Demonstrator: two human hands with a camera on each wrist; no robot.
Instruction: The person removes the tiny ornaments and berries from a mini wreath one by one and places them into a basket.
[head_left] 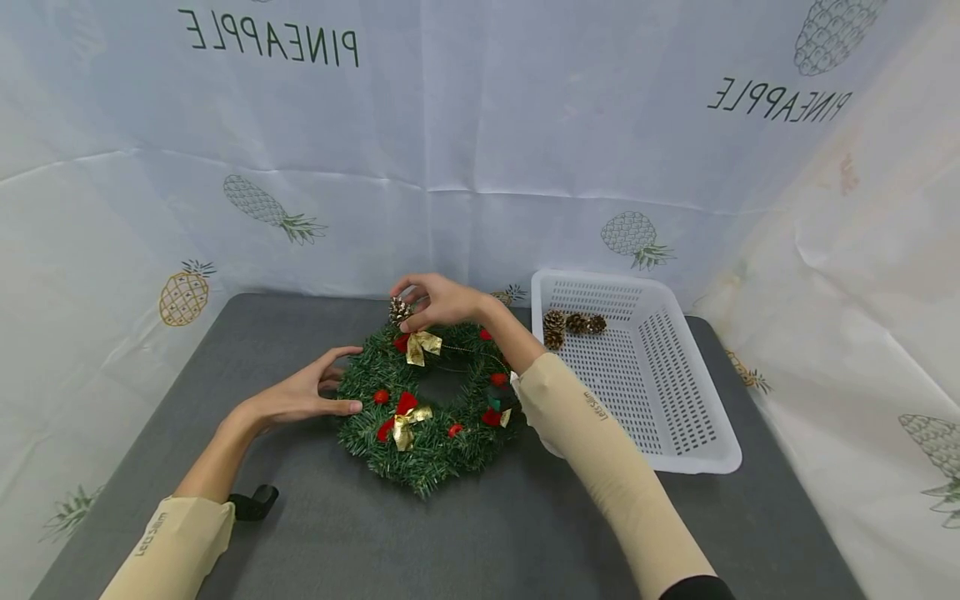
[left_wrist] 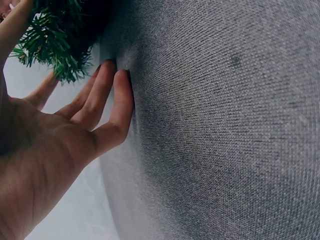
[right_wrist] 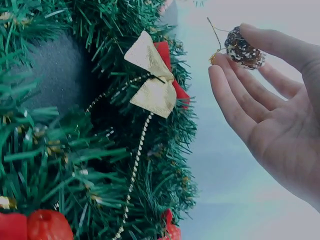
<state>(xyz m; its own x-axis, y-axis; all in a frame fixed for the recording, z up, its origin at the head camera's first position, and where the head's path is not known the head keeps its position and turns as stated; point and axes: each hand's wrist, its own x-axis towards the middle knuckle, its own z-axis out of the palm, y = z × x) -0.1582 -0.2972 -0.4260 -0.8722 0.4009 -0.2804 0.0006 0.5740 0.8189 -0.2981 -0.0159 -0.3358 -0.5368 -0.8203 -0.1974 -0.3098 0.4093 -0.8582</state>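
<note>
A green wreath (head_left: pixel 420 467) lies on the grey table, dressed with red berries, red bows and gold bows (right_wrist: pixel 155 80). Above its far left part, my right hand (head_left: pixel 442 302) pinches a small pine cone (right_wrist: pixel 244 49) between thumb and fingers. A thin gold cord hangs from the cone, apart from the greenery in the right wrist view. Beside the wreath's left edge is my left hand (head_left: pixel 303 392), thumb and fingers spread about the rim. In the left wrist view its fingers (left_wrist: pixel 120 105) are loosely bent against the grey cloth, near the green tips.
A white perforated basket (head_left: pixel 697 392) stands right of the wreath, holding several pine cones (head_left: pixel 553 329) at its far left. A black strap (head_left: pixel 253 503) hangs by the left wrist. Behind the table rises a white curtain (head_left: pixel 487 133) printed with pineapples.
</note>
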